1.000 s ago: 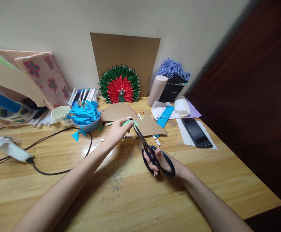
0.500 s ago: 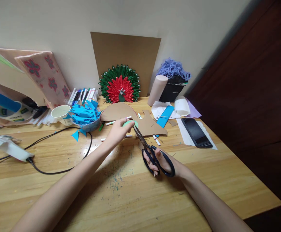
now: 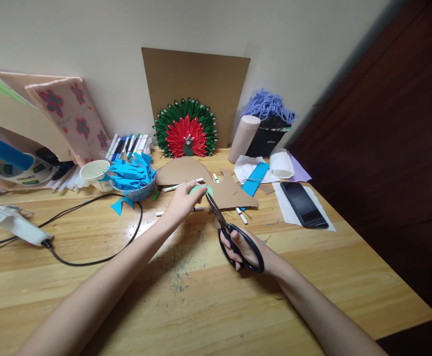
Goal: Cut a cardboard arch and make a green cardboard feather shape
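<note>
My left hand [image 3: 184, 201] pinches a small light-green piece [image 3: 200, 190], paper or thin card, whose outline is partly covered by my fingers. With its fingers through the handle loops, my right hand [image 3: 242, 247] grips a pair of black-handled scissors [image 3: 220, 216]. The scissor tips meet the edge of the green piece beside my left thumb; the blades look nearly closed. Just beyond my hands lie a brown cardboard offcut [image 3: 231, 193] and a rounded cardboard piece [image 3: 181, 170].
Markers lie around the cardboard. A bowl of blue pieces [image 3: 133, 179], a paper cup [image 3: 95, 174] and a white corded glue gun [image 3: 19, 225] are at left. A phone [image 3: 304, 205] rests at right. A red and green peacock craft [image 3: 186, 129] stands at the back.
The scissor handles have drawn closer together as my right hand closed, and the blades have narrowed at the green piece. My left hand stays nearly in place.
</note>
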Available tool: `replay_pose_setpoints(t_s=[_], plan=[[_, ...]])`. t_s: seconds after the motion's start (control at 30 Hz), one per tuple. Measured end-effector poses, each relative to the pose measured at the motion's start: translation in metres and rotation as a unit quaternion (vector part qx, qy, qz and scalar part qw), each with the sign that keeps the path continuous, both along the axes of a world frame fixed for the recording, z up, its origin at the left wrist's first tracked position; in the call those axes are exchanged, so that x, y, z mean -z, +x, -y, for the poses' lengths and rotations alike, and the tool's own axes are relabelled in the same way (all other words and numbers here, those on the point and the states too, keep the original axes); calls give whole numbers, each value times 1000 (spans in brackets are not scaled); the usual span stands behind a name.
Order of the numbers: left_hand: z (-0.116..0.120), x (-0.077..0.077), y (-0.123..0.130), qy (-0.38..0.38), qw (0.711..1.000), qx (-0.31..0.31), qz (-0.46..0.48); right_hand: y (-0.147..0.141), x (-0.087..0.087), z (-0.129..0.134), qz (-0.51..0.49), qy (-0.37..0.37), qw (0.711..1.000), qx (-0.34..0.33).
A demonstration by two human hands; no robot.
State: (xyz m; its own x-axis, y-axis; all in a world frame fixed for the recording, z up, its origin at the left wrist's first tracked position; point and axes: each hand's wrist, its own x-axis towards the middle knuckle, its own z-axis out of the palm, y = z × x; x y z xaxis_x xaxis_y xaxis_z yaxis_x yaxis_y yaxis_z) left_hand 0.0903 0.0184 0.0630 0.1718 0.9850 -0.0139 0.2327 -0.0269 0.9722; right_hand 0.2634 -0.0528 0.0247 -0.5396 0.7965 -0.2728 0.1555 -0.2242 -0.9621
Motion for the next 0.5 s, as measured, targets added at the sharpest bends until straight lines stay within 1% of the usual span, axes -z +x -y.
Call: replay_pose_setpoints(t_s=[0.13, 0.3, 0.5], plan=[[-1, 3, -1, -1, 1000, 0, -2, 1, 3, 0, 12, 19, 1000, 7], [-1, 4, -1, 4, 1000, 0, 4, -2, 0, 1, 41, 9, 999, 19], [-2, 5, -1, 7, 1000, -1, 0, -2, 0, 2, 81, 70, 994, 10]])
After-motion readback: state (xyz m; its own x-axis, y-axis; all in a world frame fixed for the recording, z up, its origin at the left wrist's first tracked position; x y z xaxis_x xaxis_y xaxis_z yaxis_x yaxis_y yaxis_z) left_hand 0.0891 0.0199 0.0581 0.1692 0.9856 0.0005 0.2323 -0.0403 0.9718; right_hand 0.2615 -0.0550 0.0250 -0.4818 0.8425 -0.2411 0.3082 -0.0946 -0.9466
